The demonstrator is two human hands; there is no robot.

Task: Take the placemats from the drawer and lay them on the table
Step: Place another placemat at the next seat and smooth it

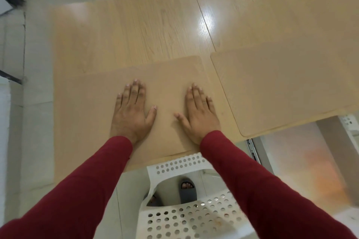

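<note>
Nearest the camera, at 6 o'clock, a white perforated chair (186,217) stands under two red sleeves (258,190). The left hand (132,110) and right hand (200,114) lie flat, palms down, fingers spread, on a tan placemat (97,106) on the desk (147,23); neither grip closes on anything. This looks like the smoothing step of laying a mat. A second placemat (287,87) lies at 3 o'clock, just beside the first, its near corner overhanging the desk edge. Next, I judge, the hands should lift off and fetch another mat. The open drawer (303,165) at 4 o'clock is blurred and cut off; its contents cannot be made out.
</note>
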